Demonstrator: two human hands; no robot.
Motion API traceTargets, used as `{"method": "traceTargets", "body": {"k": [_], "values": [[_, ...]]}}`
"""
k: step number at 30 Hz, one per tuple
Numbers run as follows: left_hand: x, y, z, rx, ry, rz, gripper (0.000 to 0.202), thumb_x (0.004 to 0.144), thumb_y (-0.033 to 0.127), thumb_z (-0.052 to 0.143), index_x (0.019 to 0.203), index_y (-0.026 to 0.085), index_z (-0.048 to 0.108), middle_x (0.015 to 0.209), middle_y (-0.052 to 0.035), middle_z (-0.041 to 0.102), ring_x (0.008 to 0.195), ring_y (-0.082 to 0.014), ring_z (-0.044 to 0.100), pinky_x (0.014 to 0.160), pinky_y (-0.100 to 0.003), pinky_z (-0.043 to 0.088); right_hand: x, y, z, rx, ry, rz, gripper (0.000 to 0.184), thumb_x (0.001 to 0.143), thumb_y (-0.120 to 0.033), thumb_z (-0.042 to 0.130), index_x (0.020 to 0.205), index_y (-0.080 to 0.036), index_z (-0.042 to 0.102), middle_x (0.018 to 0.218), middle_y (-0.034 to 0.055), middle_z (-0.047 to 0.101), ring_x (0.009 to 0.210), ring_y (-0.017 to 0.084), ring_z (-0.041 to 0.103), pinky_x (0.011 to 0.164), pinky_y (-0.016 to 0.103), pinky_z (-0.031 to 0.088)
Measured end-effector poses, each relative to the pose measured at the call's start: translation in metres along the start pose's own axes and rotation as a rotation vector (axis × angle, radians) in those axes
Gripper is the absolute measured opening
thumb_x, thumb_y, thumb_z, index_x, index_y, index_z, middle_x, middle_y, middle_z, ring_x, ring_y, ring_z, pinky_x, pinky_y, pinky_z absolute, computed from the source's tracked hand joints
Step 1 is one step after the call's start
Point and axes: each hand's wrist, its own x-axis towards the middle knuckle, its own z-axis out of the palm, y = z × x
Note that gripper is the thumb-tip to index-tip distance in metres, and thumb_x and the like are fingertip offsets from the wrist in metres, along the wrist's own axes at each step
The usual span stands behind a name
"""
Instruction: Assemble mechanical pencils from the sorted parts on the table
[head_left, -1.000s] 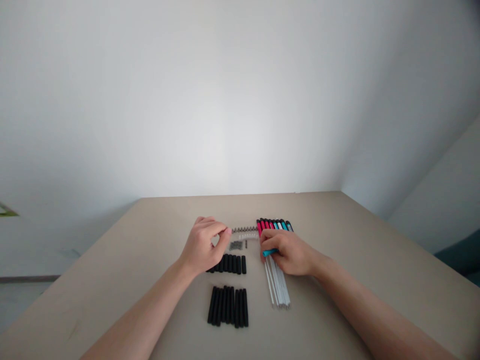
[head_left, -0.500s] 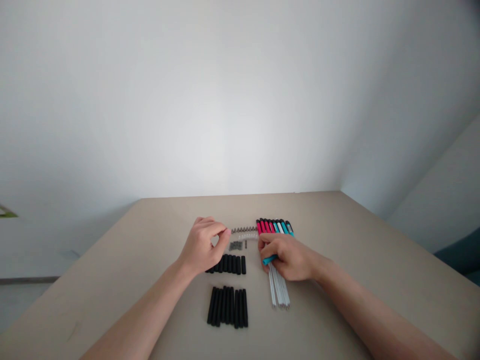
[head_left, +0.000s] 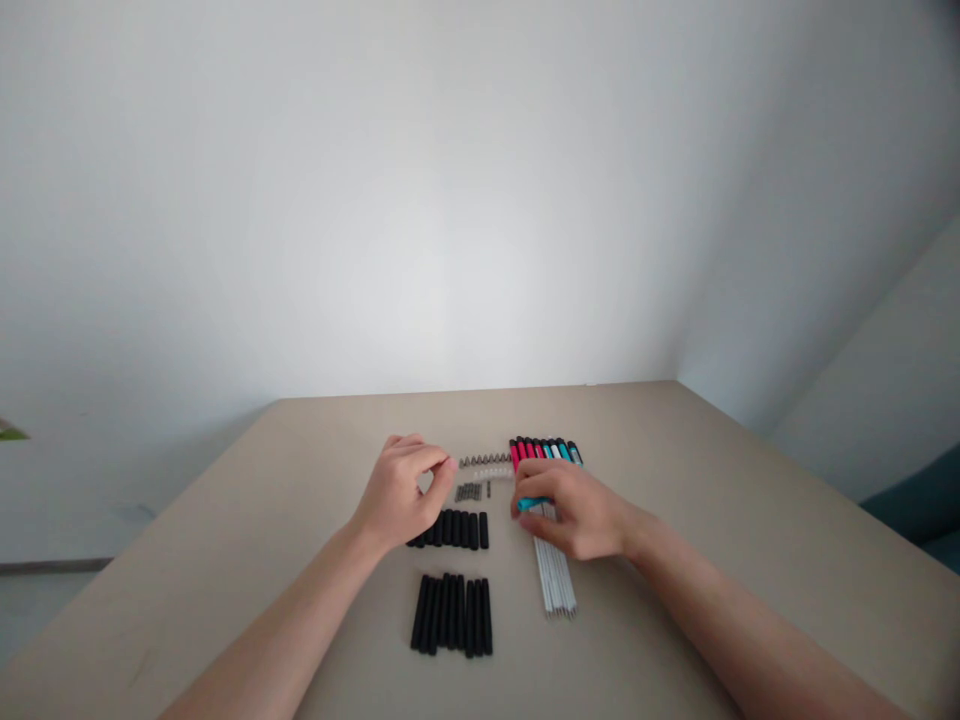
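Observation:
My left hand is closed in a pinch, thumb against forefinger, beside a row of small metal cone tips. Anything between those fingertips is too small to make out. In my right hand is a teal pen barrel, gripped by the fingers, with part of it covered by the palm. The hand is over the upper ends of a bundle of white pen refills. Just behind it lie pink, teal and white pen parts with black ends, side by side and partly hidden.
Small springs and clear plastic pieces lie between my hands. Short black tubes form a row partly behind my left hand, with longer black tubes nearer me. A white wall rises behind the table.
My right hand has turned the teal barrel to lie more level and raised it slightly. My left hand keeps its pinch, nearly in place. The whole view has shifted a little.

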Motion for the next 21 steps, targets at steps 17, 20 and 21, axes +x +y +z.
{"method": "traceTargets", "body": {"k": [17, 20, 21], "values": [[-0.001, -0.006, -0.004, 0.048, 0.015, -0.063, 0.032, 0.088, 0.022, 0.048, 0.057, 0.018, 0.053, 0.054, 0.0011, 0.056, 0.058, -0.0143, 0.051, 0.069, -0.03, 0.038, 0.002, 0.056, -0.004, 0.768, 1.04, 0.551, 0.047, 0.072, -0.061, 0.062, 0.077, -0.014, 0.065, 0.048, -0.0066, 0.035, 0.042, 0.007, 0.032, 0.04, 0.022, 0.027], [0.0, -0.006, -0.004, 0.057, 0.013, -0.069, 0.032, 0.088, 0.022, 0.047, 0.057, 0.018, 0.053, 0.054, 0.0011, 0.056, 0.059, -0.0143, 0.051, 0.069, -0.029, 0.038, 0.004, 0.05, -0.005, 0.857, 1.057, 0.532, 0.041, 0.067, -0.053, 0.071, 0.075, -0.013, 0.066, 0.051, -0.0033, 0.047, 0.043, 0.007, 0.036, 0.039, 0.021, 0.029], [0.0, -0.007, -0.003, 0.06, 0.013, -0.072, 0.032, 0.088, 0.022, 0.047, 0.057, 0.018, 0.053, 0.054, 0.0011, 0.056, 0.059, -0.0142, 0.051, 0.069, -0.029, 0.038, 0.005, 0.048, -0.005, 0.886, 1.056, 0.519, 0.039, 0.065, -0.05, 0.073, 0.075, -0.013, 0.066, 0.054, -0.0014, 0.052, 0.043, 0.007, 0.038, 0.038, 0.021, 0.03]]}}
